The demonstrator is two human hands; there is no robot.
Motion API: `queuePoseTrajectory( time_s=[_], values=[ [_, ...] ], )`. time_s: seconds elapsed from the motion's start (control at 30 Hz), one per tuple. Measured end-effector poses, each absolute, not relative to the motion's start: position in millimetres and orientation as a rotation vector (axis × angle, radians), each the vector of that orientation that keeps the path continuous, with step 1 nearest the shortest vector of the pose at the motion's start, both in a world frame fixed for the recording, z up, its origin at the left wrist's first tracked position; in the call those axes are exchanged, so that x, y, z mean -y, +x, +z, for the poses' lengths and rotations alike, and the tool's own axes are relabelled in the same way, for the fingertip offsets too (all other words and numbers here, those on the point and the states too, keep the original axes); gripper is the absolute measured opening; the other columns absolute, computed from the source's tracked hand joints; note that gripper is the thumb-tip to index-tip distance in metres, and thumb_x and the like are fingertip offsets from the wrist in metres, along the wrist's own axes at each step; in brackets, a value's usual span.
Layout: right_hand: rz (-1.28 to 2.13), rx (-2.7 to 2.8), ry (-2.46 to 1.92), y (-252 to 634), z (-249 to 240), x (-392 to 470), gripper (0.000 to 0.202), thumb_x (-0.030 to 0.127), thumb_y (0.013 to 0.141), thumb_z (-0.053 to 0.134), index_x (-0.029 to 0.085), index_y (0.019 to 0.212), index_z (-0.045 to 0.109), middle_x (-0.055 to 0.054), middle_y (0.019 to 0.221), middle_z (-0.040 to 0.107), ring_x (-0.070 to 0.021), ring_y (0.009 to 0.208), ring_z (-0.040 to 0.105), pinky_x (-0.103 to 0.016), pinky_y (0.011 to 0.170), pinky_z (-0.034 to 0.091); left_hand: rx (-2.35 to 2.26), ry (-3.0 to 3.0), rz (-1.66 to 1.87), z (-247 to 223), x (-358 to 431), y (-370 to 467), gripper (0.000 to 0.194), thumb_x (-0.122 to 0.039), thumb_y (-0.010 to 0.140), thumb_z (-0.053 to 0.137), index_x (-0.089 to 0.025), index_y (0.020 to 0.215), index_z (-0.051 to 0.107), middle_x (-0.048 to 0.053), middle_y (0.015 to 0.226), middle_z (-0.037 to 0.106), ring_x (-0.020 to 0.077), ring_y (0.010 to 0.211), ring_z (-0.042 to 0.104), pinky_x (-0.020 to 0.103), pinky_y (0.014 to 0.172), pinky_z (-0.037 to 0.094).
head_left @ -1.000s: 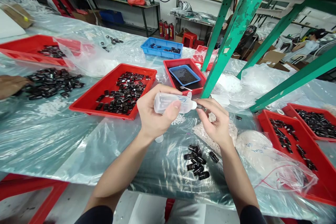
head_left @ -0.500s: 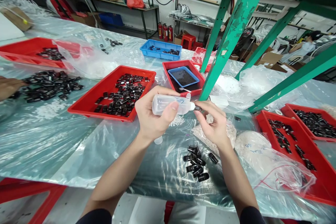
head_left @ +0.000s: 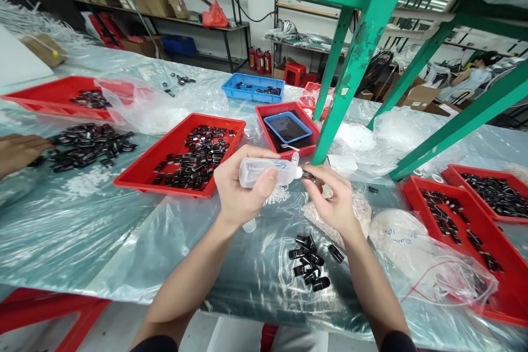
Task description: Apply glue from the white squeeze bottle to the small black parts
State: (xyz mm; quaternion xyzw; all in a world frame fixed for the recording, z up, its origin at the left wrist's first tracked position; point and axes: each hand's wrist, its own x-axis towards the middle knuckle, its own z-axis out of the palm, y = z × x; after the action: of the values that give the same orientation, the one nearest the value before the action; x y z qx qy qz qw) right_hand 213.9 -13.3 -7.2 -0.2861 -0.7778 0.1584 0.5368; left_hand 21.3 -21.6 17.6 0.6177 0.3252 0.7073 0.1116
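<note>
My left hand (head_left: 243,187) is closed around a translucent plastic squeeze bottle (head_left: 264,171), tilted nearly flat with its white nozzle to the right. Between the fingertips of my right hand (head_left: 332,195) is a small black plastic piece (head_left: 307,175), mostly hidden by the fingers. The nozzle tip meets or almost meets that piece; I cannot tell which. Below my hands, a small pile of glossy black pieces (head_left: 307,258) lies on the plastic-covered table. Under my right hand rests a clear bag of pale bits (head_left: 325,214).
A red tray (head_left: 165,190) of black pieces stands left of my hands. Another red tray (head_left: 466,264) is at the right, beside a clear bag (head_left: 396,236). A green metal post (head_left: 350,77) rises just beyond my hands. Another person's hand (head_left: 22,151) reaches a black heap (head_left: 88,146).
The view has tilted and shifted slightly. My hands keep their hold on the bottle and the small piece, with nozzle and piece still together. The other person's hand shows a little more.
</note>
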Motion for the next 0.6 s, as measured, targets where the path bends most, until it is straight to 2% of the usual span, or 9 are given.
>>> queuePoseTrajectory(
  time_s=[0.2, 0.37, 0.5, 0.6],
  values=[
    [0.404, 1.796, -0.727, 213, -9, 14, 0.02, 0.022, 0.101, 0.065, 0.024, 0.117, 0.076, -0.004, 0.099, 0.078, -0.0152, 0.073, 0.066, -0.029, 0.059, 0.054, -0.894, 1.514, 1.984, 7, 17, 19, 0.034, -0.054, 0.084, 0.074, -0.021, 0.085, 0.078, 0.002, 0.069, 0.068, 0.0123, 0.055, 0.056, 0.024, 0.047, 0.039],
    [0.408, 1.78, -0.693, 213, -9, 14, 0.021, 0.017, 0.1, 0.067, 0.026, 0.116, 0.076, -0.002, 0.103, 0.079, -0.0134, 0.071, 0.066, -0.027, 0.059, 0.055, -0.74, 1.205, 1.929, 16, 16, 23, 0.041, -0.06, 0.078, 0.078, -0.019, 0.077, 0.075, -0.001, 0.056, 0.053, 0.0066, 0.043, 0.035, 0.025, 0.039, 0.025],
    [0.392, 1.791, -0.652, 213, -8, 13, 0.025, 0.012, 0.1, 0.066, 0.026, 0.117, 0.076, -0.003, 0.112, 0.08, -0.0172, 0.094, 0.073, -0.028, 0.066, 0.058, -0.68, 1.047, 1.874, 24, 16, 24, 0.042, -0.059, 0.072, 0.082, -0.018, 0.074, 0.074, 0.0, 0.058, 0.056, 0.0063, 0.043, 0.034, 0.024, 0.038, 0.025],
    [0.387, 1.796, -0.638, 214, -8, 12, 0.025, 0.012, 0.101, 0.063, 0.026, 0.117, 0.077, -0.005, 0.115, 0.079, -0.0204, 0.107, 0.073, -0.03, 0.069, 0.06, -0.681, 1.008, 1.863, 26, 16, 24, 0.042, -0.058, 0.069, 0.084, -0.018, 0.073, 0.074, 0.001, 0.057, 0.058, 0.0075, 0.044, 0.038, 0.023, 0.038, 0.026]
  ],
)
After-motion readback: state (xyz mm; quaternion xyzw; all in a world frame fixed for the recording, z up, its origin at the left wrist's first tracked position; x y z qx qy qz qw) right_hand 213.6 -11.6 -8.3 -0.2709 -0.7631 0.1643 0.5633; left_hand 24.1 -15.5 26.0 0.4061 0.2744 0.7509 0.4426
